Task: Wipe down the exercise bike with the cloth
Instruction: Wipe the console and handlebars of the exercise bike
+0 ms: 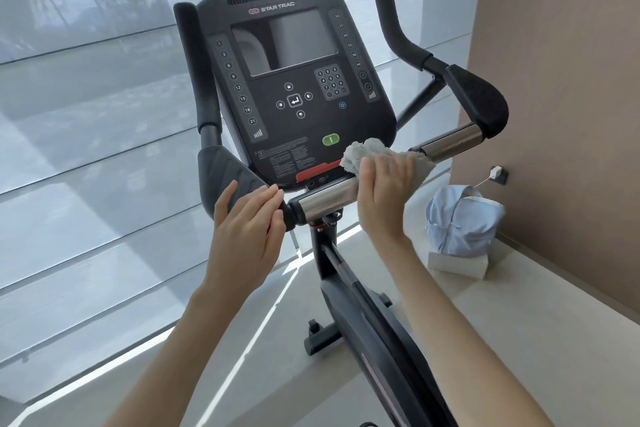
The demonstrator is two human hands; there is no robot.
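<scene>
Right hand [384,194] is curling fingers round cloth [365,152] and steel bar [325,196]; left hand [247,218], flat-fingered, is bracing at nine o'clock. Sliding snugly toward three o'clock is looking wisest.

The console [298,87] crowds the handlebar [325,196] from above, with open floor [263,340] beneath it.

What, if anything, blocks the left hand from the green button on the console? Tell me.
Likely yes. The left hand is open and holds nothing, and the green button sits uncovered; the cloth and right hand lie beside it, not over it.
</scene>
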